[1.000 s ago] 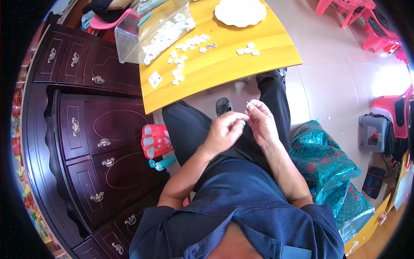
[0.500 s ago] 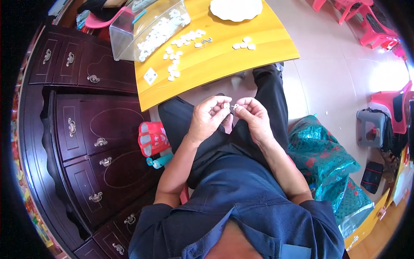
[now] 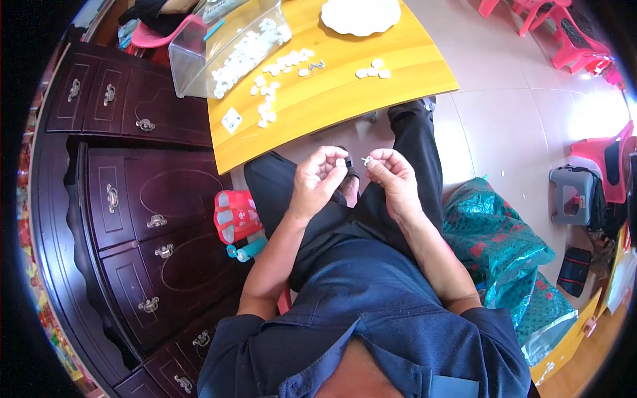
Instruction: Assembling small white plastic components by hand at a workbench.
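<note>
The small white piece (image 3: 366,160) pinched in right hand (image 3: 393,179) is too tiny to tell its shape, and the bit at left hand's (image 3: 318,180) fingertips is mostly hidden by fingers. White plate (image 3: 361,13) at the table's (image 3: 332,99) far edge is cut off by pic top. Clear plastic box (image 3: 225,46) at far left corner also runs out of frame, contents too small to ID.
</note>
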Action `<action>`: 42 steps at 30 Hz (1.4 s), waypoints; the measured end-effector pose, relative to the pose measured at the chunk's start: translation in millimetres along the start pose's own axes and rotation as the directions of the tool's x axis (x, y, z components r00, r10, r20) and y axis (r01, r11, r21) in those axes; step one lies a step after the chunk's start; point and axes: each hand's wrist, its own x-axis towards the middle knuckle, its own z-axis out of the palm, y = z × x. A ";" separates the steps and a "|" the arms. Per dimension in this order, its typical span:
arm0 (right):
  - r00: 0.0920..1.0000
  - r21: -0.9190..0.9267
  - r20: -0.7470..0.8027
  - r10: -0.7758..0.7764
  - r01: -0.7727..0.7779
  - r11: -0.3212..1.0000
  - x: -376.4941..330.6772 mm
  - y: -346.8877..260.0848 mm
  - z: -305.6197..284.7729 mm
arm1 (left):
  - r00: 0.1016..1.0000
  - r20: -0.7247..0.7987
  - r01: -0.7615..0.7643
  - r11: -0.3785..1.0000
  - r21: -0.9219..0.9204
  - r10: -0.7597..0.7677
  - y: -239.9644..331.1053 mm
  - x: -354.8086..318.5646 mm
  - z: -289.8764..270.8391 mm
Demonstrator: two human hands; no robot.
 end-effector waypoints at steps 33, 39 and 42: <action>1.000 0.070 0.014 0.027 -0.028 0.997 2.6 -0.8 -1.4 | 1.000 -0.001 0.019 0.997 -0.073 -0.020 -4.2 1.1 8.1; 0.999 0.051 -0.012 0.036 -0.035 0.998 -0.5 -0.4 8.8 | 0.998 0.040 0.044 0.993 -0.106 -0.039 -3.8 -1.8 7.2; 0.999 0.065 -0.010 0.044 -0.043 0.997 -0.4 2.4 8.9 | 0.999 0.045 0.012 0.997 -0.075 -0.009 -4.7 -1.5 3.1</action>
